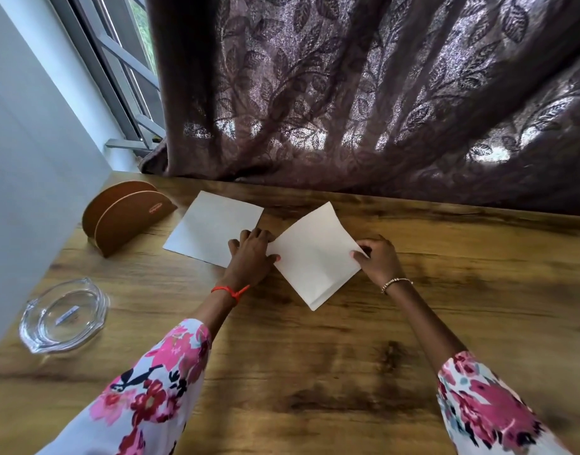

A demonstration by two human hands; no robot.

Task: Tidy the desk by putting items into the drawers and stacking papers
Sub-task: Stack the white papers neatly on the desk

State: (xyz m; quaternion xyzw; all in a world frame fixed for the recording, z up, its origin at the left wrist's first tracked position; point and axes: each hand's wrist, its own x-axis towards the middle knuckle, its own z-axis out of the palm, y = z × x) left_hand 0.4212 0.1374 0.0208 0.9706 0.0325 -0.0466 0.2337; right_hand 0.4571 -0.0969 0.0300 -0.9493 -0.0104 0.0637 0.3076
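Observation:
Two white paper sheets lie on the wooden desk [314, 372]. The left sheet [209, 224] lies flat near the back of the desk. The right sheet [311, 254] is turned at an angle, its far corner slightly raised. My left hand [252, 254] rests across the gap between them, fingers on the left sheet's near corner and thumb at the right sheet's left edge. My right hand [377, 257] pinches the right sheet's right corner between thumb and fingers.
A brown half-round wooden holder [124, 215] stands at the back left. A clear glass dish [63, 316] sits near the left edge by the wall. A dark leaf-patterned curtain [364, 93] hangs along the desk's far edge.

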